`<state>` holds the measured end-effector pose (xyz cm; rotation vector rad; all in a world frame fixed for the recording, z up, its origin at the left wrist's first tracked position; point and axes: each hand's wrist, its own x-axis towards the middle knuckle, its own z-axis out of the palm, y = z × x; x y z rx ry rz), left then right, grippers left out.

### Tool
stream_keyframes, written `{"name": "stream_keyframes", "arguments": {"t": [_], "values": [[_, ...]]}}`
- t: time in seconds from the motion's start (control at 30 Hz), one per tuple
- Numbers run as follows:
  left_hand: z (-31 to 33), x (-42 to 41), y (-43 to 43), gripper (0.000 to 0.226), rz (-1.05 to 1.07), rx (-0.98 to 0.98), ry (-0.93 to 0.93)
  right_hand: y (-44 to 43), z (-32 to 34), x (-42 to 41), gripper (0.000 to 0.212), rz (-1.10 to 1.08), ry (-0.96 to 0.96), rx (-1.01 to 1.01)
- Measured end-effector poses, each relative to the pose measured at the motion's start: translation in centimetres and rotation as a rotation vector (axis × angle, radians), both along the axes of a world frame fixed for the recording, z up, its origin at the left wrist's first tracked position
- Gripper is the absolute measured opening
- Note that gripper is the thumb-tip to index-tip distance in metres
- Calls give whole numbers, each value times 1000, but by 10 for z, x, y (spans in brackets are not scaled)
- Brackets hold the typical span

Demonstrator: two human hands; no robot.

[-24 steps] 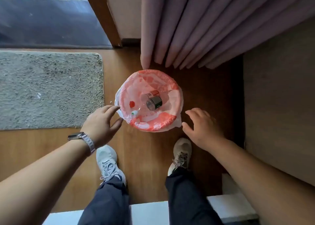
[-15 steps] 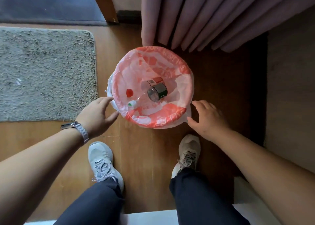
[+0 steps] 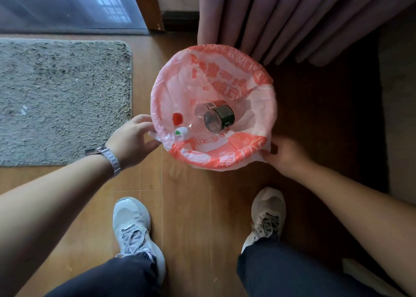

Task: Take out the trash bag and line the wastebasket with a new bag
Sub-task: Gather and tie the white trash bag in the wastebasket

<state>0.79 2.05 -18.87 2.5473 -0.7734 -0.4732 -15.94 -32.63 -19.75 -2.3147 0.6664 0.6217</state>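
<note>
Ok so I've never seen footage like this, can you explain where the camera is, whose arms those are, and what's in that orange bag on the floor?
There is no machine here. The one picture comes from a wide-angle camera worn on a person's head, looking down, so the arms and shoes are the wearer's own. On the wooden floor stands a wastebasket, hidden under its orange and white trash bag. Inside lie a clear plastic bottle and a red cap. The left hand pinches the bag's edge on one side; the right hand curls round the edge on the other. A grey rug lies to the left, and a curtain hangs behind.
</note>
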Motion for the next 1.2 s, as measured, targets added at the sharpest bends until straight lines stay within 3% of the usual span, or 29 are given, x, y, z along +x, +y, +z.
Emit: {"name": "stream_keyframes", "arguments": {"t": [0.17, 0.47, 0.7, 0.83, 1.0, 1.2], "values": [[18, -13, 9, 7, 80, -70, -88, 10, 25, -12, 25, -8, -156, -81], [100, -6, 2, 10, 229, -246, -316, 8, 113, -17, 21, 9, -326, -175], [138, -23, -23, 13, 241, -409, -287, 36, 165, 7, 19, 110, -450, -130], [150, -28, -23, 14, 99, -413, -355, 55, 180, 21, 18, 205, -480, -127], [149, -27, -21, 12, 136, -431, -381, 75, 178, 32, 15, 273, -472, -120], [140, -22, -13, 14, 231, -471, -229, 78, 161, 31, 12, 311, -410, -106]]}}
